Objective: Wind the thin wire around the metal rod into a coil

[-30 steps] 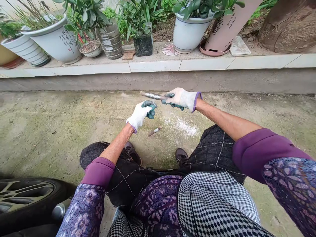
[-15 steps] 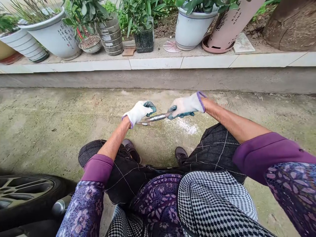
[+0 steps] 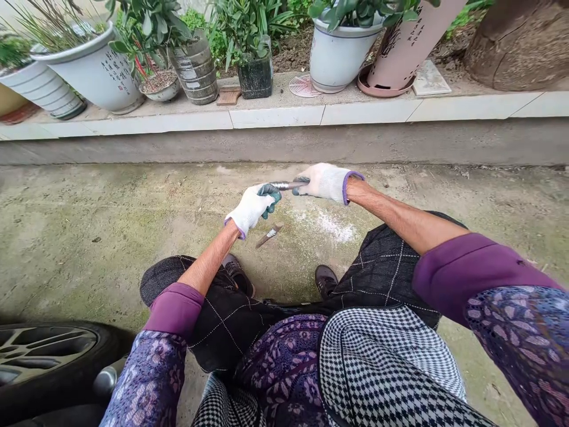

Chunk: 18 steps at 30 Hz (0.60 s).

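Note:
My right hand, in a white glove with dark green fingers and a purple cuff, is closed on the right end of a brownish rod with a silvery, ridged middle. At the rod's left end is my left hand, gloved alike, its fingers curled in against the rod. That end is hidden by the glove. Just below my left hand, a short brown stick with a silvery-white band lies on the concrete, apart from both hands.
White powder is scattered on the concrete floor. Across the front runs a low tiled ledge with several potted plants, among them a white pot. A car wheel stands at the lower left. Both knees flank the work area.
My hands have raised the rod, and it now lies more level. My left fingers have come onto its left end. The short stick on the floor shows fully now.

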Available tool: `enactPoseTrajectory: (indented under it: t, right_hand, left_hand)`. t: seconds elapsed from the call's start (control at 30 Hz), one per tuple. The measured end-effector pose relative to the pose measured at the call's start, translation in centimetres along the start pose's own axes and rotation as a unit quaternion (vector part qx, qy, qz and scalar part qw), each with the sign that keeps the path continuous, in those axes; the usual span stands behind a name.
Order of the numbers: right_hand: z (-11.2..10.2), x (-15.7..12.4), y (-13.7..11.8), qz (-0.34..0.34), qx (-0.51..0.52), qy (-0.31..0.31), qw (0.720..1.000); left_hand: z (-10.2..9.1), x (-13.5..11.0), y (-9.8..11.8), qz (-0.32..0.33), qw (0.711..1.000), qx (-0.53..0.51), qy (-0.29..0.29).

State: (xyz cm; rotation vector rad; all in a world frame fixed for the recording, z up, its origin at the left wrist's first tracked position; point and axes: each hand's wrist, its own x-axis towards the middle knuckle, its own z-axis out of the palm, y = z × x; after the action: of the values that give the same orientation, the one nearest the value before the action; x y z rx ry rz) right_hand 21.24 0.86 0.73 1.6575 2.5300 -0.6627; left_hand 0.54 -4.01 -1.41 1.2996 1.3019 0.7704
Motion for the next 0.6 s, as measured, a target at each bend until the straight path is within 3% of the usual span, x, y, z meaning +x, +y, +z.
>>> enactPoseTrajectory:
  t: [0.1,0.2,0.37,0.43,0.5,0.6]
  right_hand:
    - [-0.5,-0.1,-0.2,0.039,0.092,0.013,0.995]
    - [-0.9,-0.9,-0.6,0.055,0.231,-0.007,0.971]
    - [-1.7,-2.3,-0.6,-0.032,0.357,-0.093,0.929]
    - [-2.0,-2.7,-0.1,-0.061,0.371,-0.151,0.914]
    - [-2.0,-2.9,0.4,-0.076,0.345,-0.212,0.911]
    - [-1.1,-3.0,0.9,-0.061,0.236,-0.269,0.932]
  left_hand:
    - [-0.1,0.2,-0.3,0.017,0.999,-0.034,0.008]
    - [-0.2,0.8,-1.0,0.018,0.997,-0.070,0.013]
    - [-1.0,1.7,-0.9,0.030,0.998,-0.046,0.012]
    - [-1.7,1.8,-0.2,0.042,0.999,0.001,0.002]
    - [-2.6,1.6,0.5,0.050,0.996,0.051,-0.048]
    - [-3.4,1.1,1.1,0.028,0.986,0.108,-0.124]
